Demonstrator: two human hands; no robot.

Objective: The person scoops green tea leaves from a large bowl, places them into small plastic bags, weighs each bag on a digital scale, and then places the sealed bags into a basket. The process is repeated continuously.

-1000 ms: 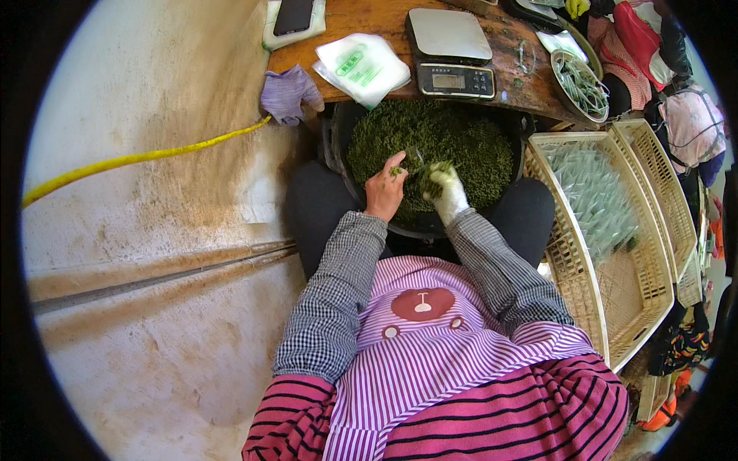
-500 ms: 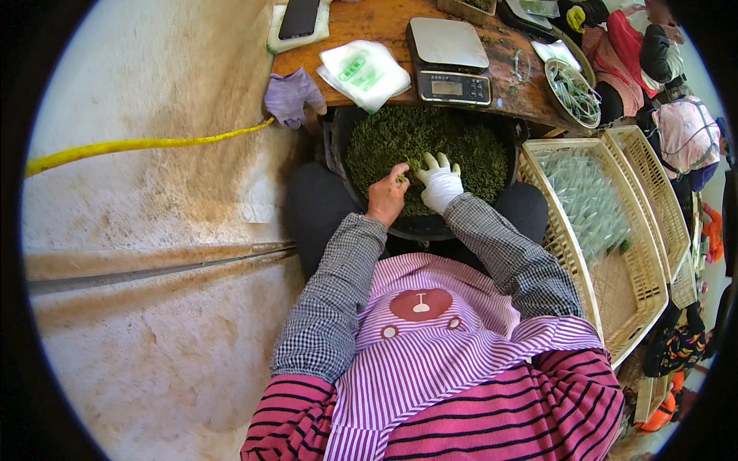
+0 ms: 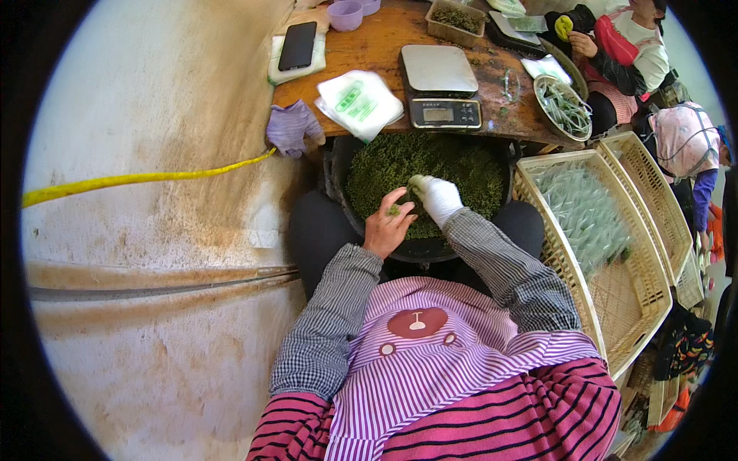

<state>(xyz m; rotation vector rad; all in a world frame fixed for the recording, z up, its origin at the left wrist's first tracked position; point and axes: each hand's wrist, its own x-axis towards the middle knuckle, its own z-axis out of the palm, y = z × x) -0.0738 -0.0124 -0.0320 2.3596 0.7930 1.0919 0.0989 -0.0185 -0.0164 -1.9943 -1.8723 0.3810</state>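
Note:
A round black tub (image 3: 335, 178) stands between my knees, heaped with small green plant bits (image 3: 461, 165). My left hand (image 3: 390, 224), bare, is over the near part of the heap with its fingers stretched and apart. A small green clump shows on those fingers. Right beside it, my right hand (image 3: 438, 200) wears a white glove with greenish fingertips. Its fingers are curled together close to the left fingertips; what they hold, if anything, is hidden.
Beyond the tub, a wooden table (image 3: 384, 31) bears a digital scale (image 3: 440, 73), printed plastic bags (image 3: 360, 104) and a phone (image 3: 298, 46). A purple glove (image 3: 292, 128) hangs by a yellow hose (image 3: 154, 178). At right, a crate (image 3: 644, 326) holds filled bags; another person (image 3: 642, 54) sits beyond.
My right fingers have gone from spread to curled. My left fingers have opened out from a bent position. The view has tilted, showing more of the table's far side.

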